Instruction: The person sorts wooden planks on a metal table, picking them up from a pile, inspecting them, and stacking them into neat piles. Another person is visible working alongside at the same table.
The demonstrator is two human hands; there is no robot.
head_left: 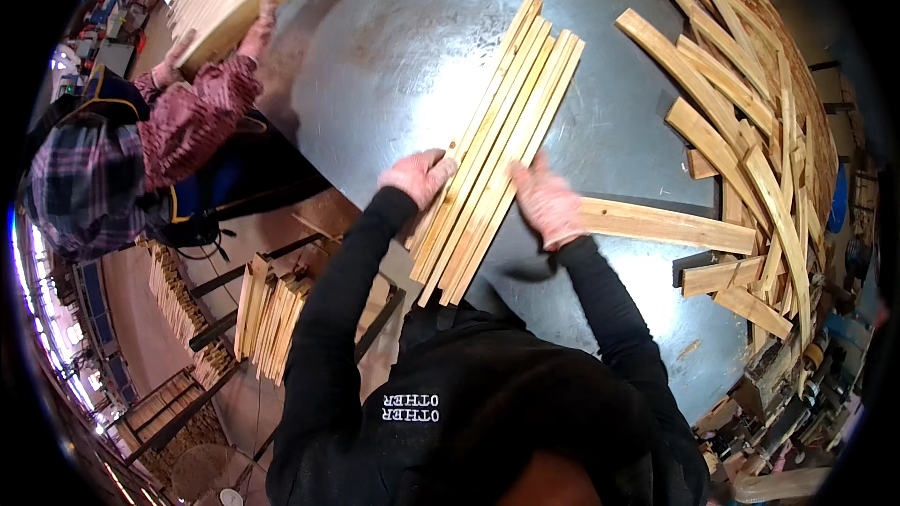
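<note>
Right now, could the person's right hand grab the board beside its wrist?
Probably yes: the right hand is close beside the board, with nothing seen between, though that hand is at the wooden strips.

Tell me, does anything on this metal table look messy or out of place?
Yes, the heap of boards on the right: its pieces lie crisscrossed at many angles, whereas the slats between the person's left hand and right hand run nearly parallel. One long board also juts from the heap toward the right hand.
</note>
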